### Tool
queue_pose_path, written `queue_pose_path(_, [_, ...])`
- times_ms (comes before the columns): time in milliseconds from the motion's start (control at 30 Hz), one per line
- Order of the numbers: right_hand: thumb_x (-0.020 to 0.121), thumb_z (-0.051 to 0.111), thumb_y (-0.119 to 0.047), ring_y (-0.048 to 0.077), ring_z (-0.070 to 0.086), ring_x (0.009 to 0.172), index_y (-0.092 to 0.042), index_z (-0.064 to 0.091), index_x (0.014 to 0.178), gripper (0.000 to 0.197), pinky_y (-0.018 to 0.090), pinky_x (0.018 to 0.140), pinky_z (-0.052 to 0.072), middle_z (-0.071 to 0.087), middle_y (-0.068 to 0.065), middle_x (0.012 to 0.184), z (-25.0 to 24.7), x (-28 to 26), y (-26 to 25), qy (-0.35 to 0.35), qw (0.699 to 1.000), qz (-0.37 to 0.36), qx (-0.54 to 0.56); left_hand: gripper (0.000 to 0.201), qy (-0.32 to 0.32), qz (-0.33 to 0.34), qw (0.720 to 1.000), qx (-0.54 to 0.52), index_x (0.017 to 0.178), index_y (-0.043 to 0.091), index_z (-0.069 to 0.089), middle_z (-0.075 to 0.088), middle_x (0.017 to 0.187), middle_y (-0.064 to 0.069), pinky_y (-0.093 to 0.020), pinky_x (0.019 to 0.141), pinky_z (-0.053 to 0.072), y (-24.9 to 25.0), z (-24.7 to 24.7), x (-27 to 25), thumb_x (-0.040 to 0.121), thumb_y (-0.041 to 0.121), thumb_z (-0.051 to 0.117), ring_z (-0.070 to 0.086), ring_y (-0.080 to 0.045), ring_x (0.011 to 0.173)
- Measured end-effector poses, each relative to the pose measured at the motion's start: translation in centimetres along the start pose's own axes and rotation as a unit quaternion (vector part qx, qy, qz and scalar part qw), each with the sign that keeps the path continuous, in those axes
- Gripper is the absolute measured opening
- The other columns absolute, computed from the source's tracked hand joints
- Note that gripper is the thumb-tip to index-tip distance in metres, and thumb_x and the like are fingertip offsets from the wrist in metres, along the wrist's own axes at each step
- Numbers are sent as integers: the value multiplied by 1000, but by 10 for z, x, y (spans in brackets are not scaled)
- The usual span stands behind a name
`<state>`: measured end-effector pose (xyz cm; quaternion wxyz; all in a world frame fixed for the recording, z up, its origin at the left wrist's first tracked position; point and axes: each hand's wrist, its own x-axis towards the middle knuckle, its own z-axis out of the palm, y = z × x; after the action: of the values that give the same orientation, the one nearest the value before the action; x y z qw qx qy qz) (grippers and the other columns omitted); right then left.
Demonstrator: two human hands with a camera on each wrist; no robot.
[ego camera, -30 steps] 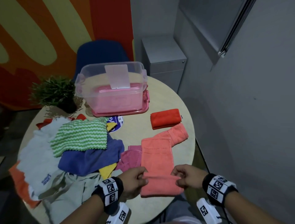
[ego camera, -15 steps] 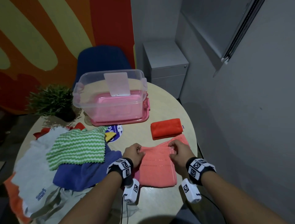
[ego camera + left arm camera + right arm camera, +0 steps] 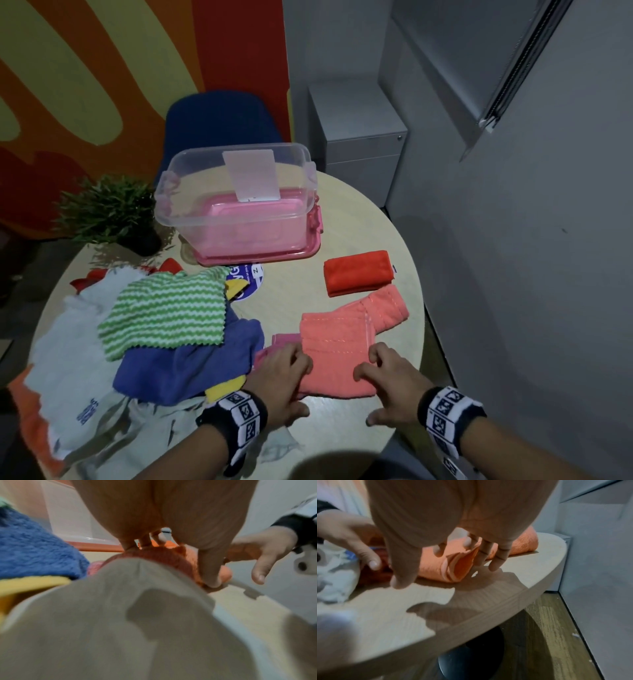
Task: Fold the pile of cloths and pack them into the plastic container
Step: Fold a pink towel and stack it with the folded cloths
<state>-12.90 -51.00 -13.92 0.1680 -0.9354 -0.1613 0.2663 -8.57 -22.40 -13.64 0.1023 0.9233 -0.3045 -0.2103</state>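
Note:
A salmon cloth (image 3: pixel 337 346) lies folded on the round table (image 3: pixel 342 442) near its front edge, one end sticking out to the far right. My left hand (image 3: pixel 286 371) rests on its left side, with the thumb (image 3: pixel 211 569) down at the near fold. At the cloth's near right corner my right hand (image 3: pixel 385 375) touches it, fingers (image 3: pixel 488 553) spread and straight, open layers showing on that side of the salmon cloth (image 3: pixel 436 566). A folded orange cloth (image 3: pixel 358 272) lies beyond. The clear plastic container (image 3: pixel 236 205) stands on its pink lid at the back.
The unfolded pile fills the table's left: a green striped cloth (image 3: pixel 164 315), a blue one (image 3: pixel 191 366), a white one (image 3: pixel 65 349), plus yellow and grey pieces. A potted plant (image 3: pixel 109 209) stands back left, a blue chair (image 3: pixel 219 120) and grey cabinet (image 3: pixel 359 137) behind. The table edge (image 3: pixel 513 599) is close right.
Both hands carried the cloth's near edge away from me, folding it over, then let go and drew back to the new near fold. The cloth is now shorter.

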Motion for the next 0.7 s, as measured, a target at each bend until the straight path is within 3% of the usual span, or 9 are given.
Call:
queue_pose_path(100, [83,63,-35,17,44,107,-37,51,117,36,29,91,45,31,-6,125,9,5,-8,67,997,-9,-33,44,21,-39,999,17,106,27,42,42,114,-2,-36,73,47,-18,13,-12,67,37,62,52,-23,94])
queue_pose_path(233, [85,49,-28,10,47,101,-30,61,105,24,28,88,46,42,-12,119,7,6,-15,106,994,-14,17,66,31,-109,992,54,101,25,42,43,99,-5,-34,54,45,-50,17,-24,42,16,72,54,-27,74])
queue_pose_path(333, [84,50,-29,3,47,100,-29,56,99,15,25,91,47,45,-17,116,4,1,-16,103,990,-32,85,76,20,-156,982,106,94,25,49,49,91,-8,-34,52,38,-55,14,-28,23,21,77,49,-26,70])
queue_pose_path(467, [81,53,-31,7,49,106,-27,60,99,20,26,94,45,51,-14,118,10,-10,-15,52,992,-67,90,79,31,-183,976,112,91,19,59,58,99,-11,-40,66,41,-31,7,-25,16,34,78,54,-31,82])
queue_pose_path(567, [78,54,-32,11,52,101,-29,61,95,19,33,91,47,58,-11,110,17,-18,-15,18,994,-62,89,75,51,-101,990,81,111,27,52,52,120,-6,-46,81,45,-2,3,-28,39,38,70,55,-27,102])
queue_pose_path(633, [80,52,-36,11,53,95,-37,56,91,11,36,87,50,61,-9,101,21,-23,-16,16,995,-36,96,65,36,-5,997,65,123,33,44,43,133,-1,-44,93,41,12,7,-31,60,40,62,47,-23,115])
queue_pose_path(700, [86,49,-41,10,55,88,-51,47,85,9,35,81,52,60,-6,94,21,-27,-17,30,993,-1,117,55,9,69,995,68,124,34,43,37,139,3,-42,98,39,20,13,-31,71,41,57,42,-20,121])
